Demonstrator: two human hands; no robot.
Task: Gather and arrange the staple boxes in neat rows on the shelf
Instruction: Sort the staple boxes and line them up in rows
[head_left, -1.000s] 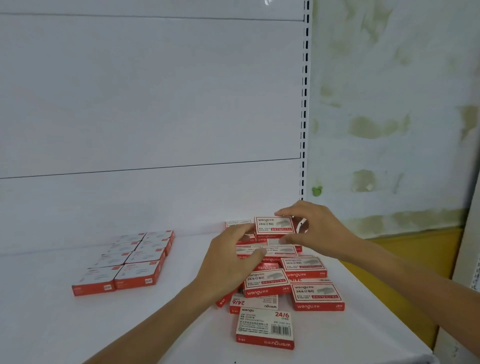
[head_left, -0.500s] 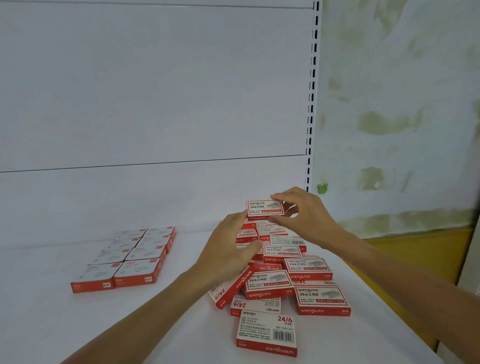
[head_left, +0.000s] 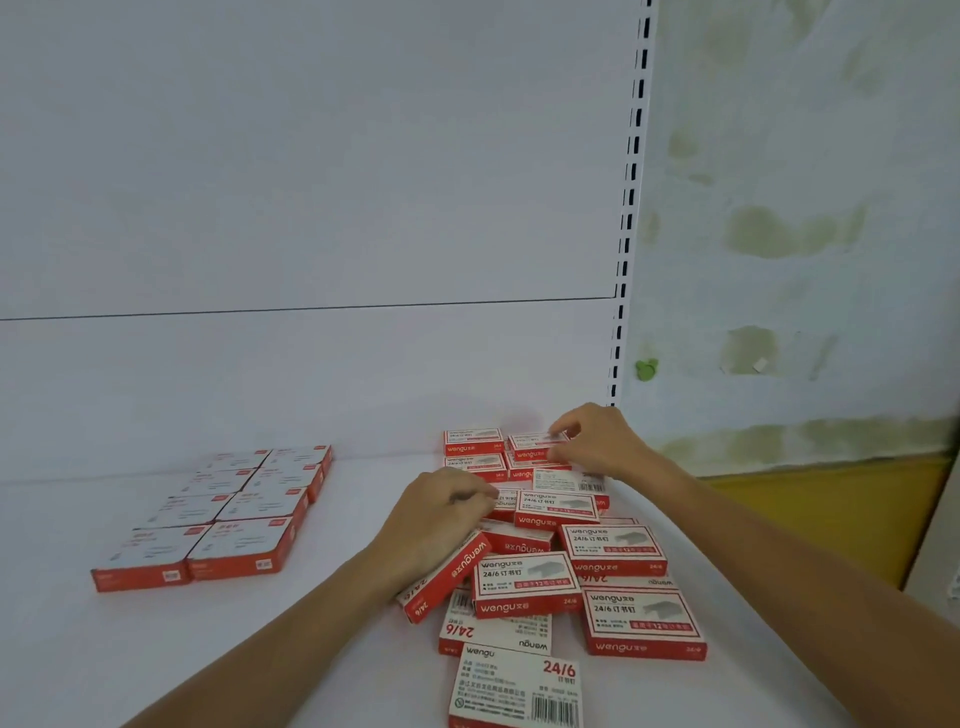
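**A:** How far along is the shelf (head_left: 156, 649)?

**B:** About half done, I'd judge. On the left a tidy block (head_left: 228, 514) lies flat, two boxes wide, with edges touching. On the right a loose heap (head_left: 524, 584) is not yet sorted. Its boxes overlap, some tilted, some face down.

**A:** And behind the heap?

**B:** A second group (head_left: 474, 441) sits squared up by the back wall, only a few boxes so far. The right hand (head_left: 597, 441) pinches the rear box (head_left: 530, 448) between thumb and fingers, seemingly setting it beside its neighbour. The left hand (head_left: 441, 514) lies curled on the heap. I cannot tell whether it grips anything.

**A:** Any writing?

**B:** "wengu" on the red bands and "24/6" on several faces. The nearest box (head_left: 519, 686) shows a barcode and print too fine to read. The left block's labels are blurred.
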